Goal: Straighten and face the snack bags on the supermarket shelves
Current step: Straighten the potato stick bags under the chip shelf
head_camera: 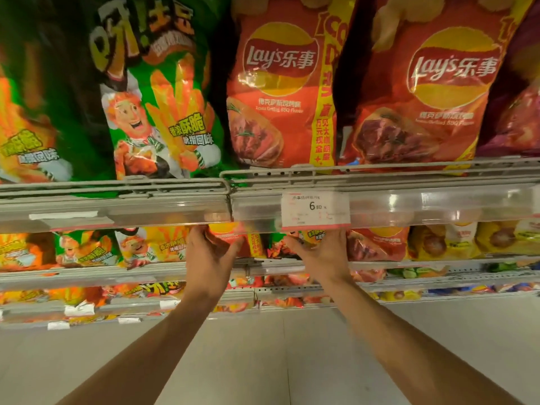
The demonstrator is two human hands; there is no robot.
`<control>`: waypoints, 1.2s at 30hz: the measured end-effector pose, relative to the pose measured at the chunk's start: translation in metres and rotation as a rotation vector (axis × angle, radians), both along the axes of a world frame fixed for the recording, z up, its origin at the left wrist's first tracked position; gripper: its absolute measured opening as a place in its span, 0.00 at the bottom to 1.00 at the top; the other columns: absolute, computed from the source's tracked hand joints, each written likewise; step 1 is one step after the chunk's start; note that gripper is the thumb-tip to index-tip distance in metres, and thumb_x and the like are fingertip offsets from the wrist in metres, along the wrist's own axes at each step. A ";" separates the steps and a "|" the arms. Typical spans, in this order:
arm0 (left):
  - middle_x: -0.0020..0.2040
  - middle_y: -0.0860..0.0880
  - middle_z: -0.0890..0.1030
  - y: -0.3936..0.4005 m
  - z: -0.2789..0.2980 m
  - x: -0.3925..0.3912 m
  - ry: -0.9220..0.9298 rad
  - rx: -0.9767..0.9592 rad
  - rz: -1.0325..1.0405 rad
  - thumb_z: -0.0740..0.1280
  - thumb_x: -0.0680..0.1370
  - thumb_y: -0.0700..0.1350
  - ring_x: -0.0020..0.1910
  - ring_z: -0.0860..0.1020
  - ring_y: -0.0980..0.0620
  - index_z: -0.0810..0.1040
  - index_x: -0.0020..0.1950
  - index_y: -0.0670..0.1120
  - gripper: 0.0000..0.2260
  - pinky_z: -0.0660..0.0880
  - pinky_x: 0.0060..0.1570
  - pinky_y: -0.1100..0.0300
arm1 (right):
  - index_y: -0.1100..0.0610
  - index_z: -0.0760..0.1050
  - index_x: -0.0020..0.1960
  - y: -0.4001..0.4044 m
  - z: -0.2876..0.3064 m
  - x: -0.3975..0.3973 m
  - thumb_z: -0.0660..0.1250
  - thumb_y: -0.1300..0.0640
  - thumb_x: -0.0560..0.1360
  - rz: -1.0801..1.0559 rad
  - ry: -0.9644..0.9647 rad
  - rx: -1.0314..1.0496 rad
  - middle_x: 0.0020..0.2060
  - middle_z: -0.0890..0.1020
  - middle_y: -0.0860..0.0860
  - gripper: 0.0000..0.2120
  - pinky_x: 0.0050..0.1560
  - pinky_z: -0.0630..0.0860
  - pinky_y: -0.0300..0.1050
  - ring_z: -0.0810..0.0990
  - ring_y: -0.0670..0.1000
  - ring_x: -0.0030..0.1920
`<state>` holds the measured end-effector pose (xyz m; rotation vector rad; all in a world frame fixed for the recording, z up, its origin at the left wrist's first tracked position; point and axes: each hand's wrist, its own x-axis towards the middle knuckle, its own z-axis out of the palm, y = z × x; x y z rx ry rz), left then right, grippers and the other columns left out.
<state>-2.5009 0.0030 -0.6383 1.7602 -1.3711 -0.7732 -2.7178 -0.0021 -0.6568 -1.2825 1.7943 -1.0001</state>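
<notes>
Reaching under the upper shelf: left hand [209,252] touching a red chip bag [230,239], fingers spread. Right hand [324,252] open on the neighbouring green bag [280,244]. Red bag upright, between both hands, nearer the left.

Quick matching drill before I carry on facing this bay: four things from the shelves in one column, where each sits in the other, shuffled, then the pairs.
Things:
1. green fries bag
2. price tag
3. left hand
4. right hand

Places:
A. clipped on the upper shelf's front rail
B. on the small red chip bag, second shelf
C. upper shelf, left of the red Lay's bags
D. directly below the price tag, at the small green bag

Pairs: 1-C, 2-A, 3-B, 4-D
</notes>
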 end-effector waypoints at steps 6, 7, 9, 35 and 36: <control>0.50 0.53 0.83 -0.026 -0.003 0.011 0.161 0.115 -0.073 0.80 0.66 0.54 0.50 0.82 0.54 0.73 0.53 0.55 0.22 0.78 0.52 0.57 | 0.40 0.76 0.55 -0.024 -0.009 -0.008 0.83 0.51 0.65 0.100 -0.066 0.061 0.57 0.82 0.44 0.24 0.75 0.68 0.49 0.76 0.45 0.64; 0.51 0.52 0.84 -0.033 -0.004 0.014 0.170 0.139 -0.100 0.80 0.65 0.52 0.51 0.82 0.52 0.77 0.54 0.53 0.21 0.79 0.55 0.54 | 0.43 0.77 0.56 -0.026 -0.011 -0.008 0.83 0.50 0.65 0.103 -0.049 0.053 0.59 0.81 0.45 0.24 0.74 0.67 0.48 0.75 0.46 0.65; 0.52 0.48 0.85 -0.044 -0.005 0.018 0.198 0.212 -0.140 0.81 0.64 0.51 0.54 0.83 0.48 0.80 0.58 0.47 0.25 0.78 0.59 0.47 | 0.49 0.78 0.60 -0.029 -0.015 -0.006 0.83 0.46 0.64 0.112 0.024 0.062 0.61 0.79 0.46 0.27 0.71 0.66 0.43 0.73 0.46 0.65; 0.49 0.45 0.83 -0.032 0.012 0.025 0.520 0.263 0.013 0.81 0.57 0.47 0.38 0.86 0.50 0.75 0.54 0.49 0.28 0.81 0.31 0.60 | 0.52 0.75 0.64 -0.009 0.000 0.009 0.83 0.38 0.60 -0.136 0.123 -0.077 0.60 0.83 0.48 0.38 0.66 0.75 0.56 0.80 0.51 0.63; 0.49 0.45 0.84 -0.032 0.013 0.026 0.519 0.268 0.016 0.81 0.57 0.47 0.37 0.86 0.49 0.76 0.55 0.47 0.29 0.81 0.31 0.60 | 0.51 0.76 0.64 -0.010 0.003 0.006 0.83 0.38 0.60 -0.117 0.101 -0.066 0.60 0.83 0.47 0.37 0.67 0.75 0.55 0.80 0.51 0.63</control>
